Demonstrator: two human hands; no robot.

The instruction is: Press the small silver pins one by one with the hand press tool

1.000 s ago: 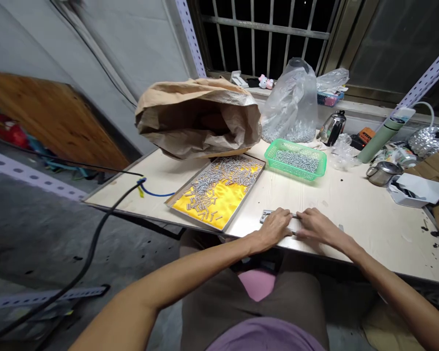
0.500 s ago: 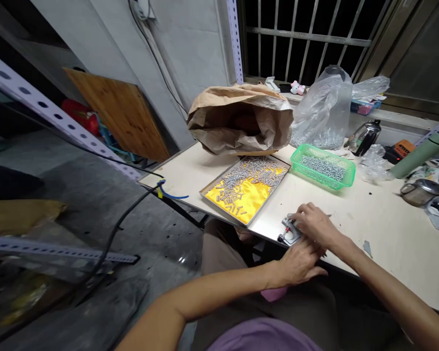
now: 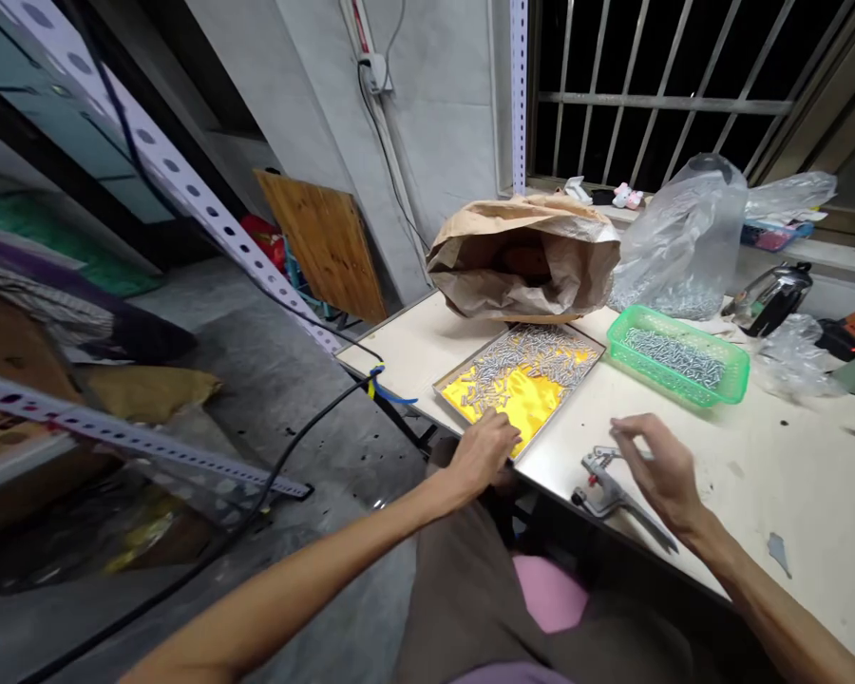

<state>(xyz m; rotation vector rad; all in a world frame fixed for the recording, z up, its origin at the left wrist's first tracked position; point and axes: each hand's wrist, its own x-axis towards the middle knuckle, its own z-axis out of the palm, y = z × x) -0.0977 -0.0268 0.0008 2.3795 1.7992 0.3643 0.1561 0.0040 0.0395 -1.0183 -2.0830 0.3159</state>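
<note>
My left hand [image 3: 485, 451] is over the near edge of a shallow tray [image 3: 541, 439], its fingers curled down at the yellow cloth [image 3: 534, 404]. Small silvery metal pins [image 3: 520, 353] lie scattered across that cloth. Whatever those fingertips may hold is hidden. Just above the table, my right hand [image 3: 659, 465] has thumb and forefinger brought together in a pinch; anything between them is too small to make out. Below and left of it, a metal clamp-like tool [image 3: 609, 489] with a red part and long handles rests at the table's front edge, apart from the left hand.
A green plastic basket [image 3: 737, 375] of metal pieces stands behind the right hand. An open brown paper bag [image 3: 463, 275] is behind the tray. Farther back are a clear plastic bag [image 3: 705, 218] and a metal pot [image 3: 773, 294]. A black cable [image 3: 306, 427] hangs at the left.
My left hand has moved from the clamp-like tool leftward to the tray. My right hand has lifted off the tool, which now lies free. The view has swung left.
</note>
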